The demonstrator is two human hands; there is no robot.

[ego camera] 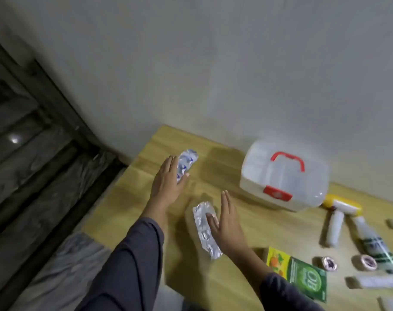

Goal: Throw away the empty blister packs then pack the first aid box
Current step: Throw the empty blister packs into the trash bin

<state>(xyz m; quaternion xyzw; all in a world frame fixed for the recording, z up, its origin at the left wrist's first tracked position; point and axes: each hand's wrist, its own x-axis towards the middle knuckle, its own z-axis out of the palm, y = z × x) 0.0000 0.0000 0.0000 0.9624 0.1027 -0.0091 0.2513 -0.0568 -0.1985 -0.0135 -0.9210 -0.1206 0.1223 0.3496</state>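
Foil, thin and crinkly: both blister packs look near weightless, springy and easy to crease, so I'd pinch each along a long edge. My left hand (166, 185) holds one blister pack (186, 163) between thumb and flat fingers, above the far desk (128, 209) corner. My right hand (224, 223) presses the second pack (202, 230) with its thumb, fingers outstretched. The first aid box (283, 176) sits shut near the plain grey wall; the pale wood looks smooth.
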